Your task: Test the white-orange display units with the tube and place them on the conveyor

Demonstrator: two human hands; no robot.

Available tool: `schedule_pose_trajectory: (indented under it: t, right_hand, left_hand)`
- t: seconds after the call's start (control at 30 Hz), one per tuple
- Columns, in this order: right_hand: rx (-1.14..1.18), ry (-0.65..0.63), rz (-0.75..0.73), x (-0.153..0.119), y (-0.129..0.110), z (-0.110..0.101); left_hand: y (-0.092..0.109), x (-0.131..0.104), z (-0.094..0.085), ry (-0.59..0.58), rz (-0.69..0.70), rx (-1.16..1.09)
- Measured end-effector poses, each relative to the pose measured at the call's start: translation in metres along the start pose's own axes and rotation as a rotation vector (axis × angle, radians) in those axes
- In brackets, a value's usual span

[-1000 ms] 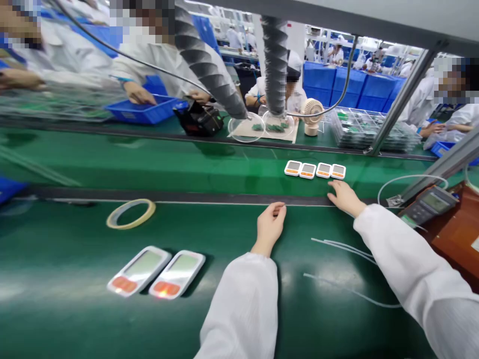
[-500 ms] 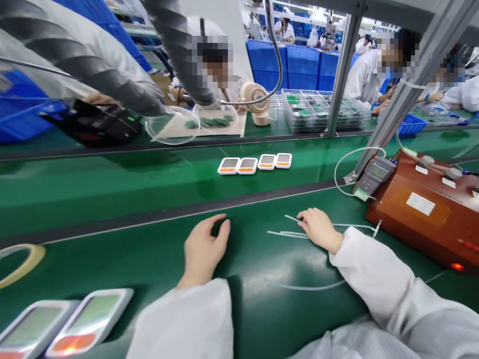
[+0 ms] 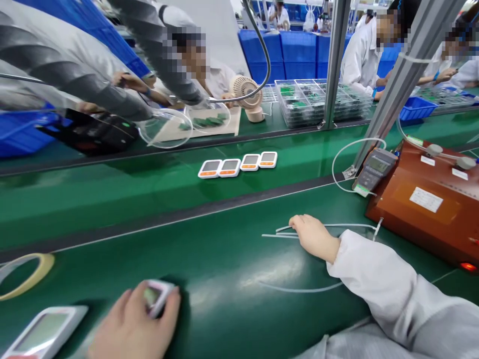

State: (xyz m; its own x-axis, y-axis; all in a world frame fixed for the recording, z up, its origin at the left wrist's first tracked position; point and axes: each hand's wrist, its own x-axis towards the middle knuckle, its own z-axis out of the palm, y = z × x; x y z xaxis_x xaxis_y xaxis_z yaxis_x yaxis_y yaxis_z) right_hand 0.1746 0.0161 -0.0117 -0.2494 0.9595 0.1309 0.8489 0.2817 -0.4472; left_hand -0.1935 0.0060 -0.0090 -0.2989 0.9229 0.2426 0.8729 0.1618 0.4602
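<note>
At the lower left, my left hand (image 3: 136,319) is closed around a white device with a screen (image 3: 159,294); the hand is a little blurred and covers most of it. Left of it lies a similar white device (image 3: 47,329), its grey-green screen facing up and an orange-red part at its lower edge. My right hand (image 3: 312,237) pinches a thin translucent tube (image 3: 283,229) near its end. More tube ends (image 3: 273,236) lie beside and under those fingers. A further curved tube (image 3: 303,289) rests on the green bench, nearer to me.
Several white devices with orange buttons (image 3: 229,168) sit in a row on the green belt (image 3: 112,199). An orange-brown box (image 3: 430,194) with a handheld meter (image 3: 375,167) stands right. A tape roll (image 3: 45,267) lies left. Across the belt are co-workers, a fan (image 3: 247,94) and clear trays (image 3: 299,107).
My left hand has moved from mid-bench to the lower left and taken hold of a white device. My right hand has stayed by the tubes. The row on the belt appears further left.
</note>
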Motion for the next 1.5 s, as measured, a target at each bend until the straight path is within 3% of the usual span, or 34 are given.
schedule_pose_trajectory:
  t: [0.13, 0.2, 0.27, 0.37, 0.47, 0.6, 0.8, 1.0, 1.17, 1.5]
  right_hand:
    - [0.044, 0.023, -0.041, -0.002, 0.001, 0.003]
    - [0.067, 0.043, -0.048, -0.002, 0.002, 0.003]
    - [0.093, 0.069, -0.049, -0.002, 0.002, 0.002]
    - [0.264, 0.251, -0.047, 0.000, 0.003, -0.003]
    - [0.472, 0.475, -0.030, 0.002, 0.003, -0.010]
    - [0.532, 0.511, -0.015, 0.002, 0.000, -0.014]
    - [0.481, 0.494, -0.076, 0.002, -0.002, -0.014]
    - [0.427, 0.347, -0.043, 0.005, 0.007, -0.016]
    - [0.423, 0.403, -0.048, 0.002, 0.004, -0.018]
    - [0.421, 0.419, -0.143, 0.003, -0.001, -0.019]
  left_hand:
    - [0.043, -0.002, 0.023, -0.148, 0.046, -0.133]
    - [0.076, -0.005, 0.037, -0.171, -0.015, -0.402]
    - [0.116, -0.009, 0.053, -0.263, -0.071, -0.812]
    - [0.175, -0.014, 0.079, -0.445, -0.100, -1.263]
    - [0.209, -0.017, 0.099, -0.660, -0.148, -1.429]
    - [0.207, -0.024, 0.106, -0.803, -0.114, -1.394]
    - [0.193, -0.027, 0.104, -0.747, -0.021, -1.266]
    - [0.198, -0.024, 0.108, -0.768, -0.108, -1.369]
    - [0.199, -0.025, 0.106, -0.771, -0.118, -1.375]
    - [0.199, -0.027, 0.102, -0.716, -0.007, -1.265]
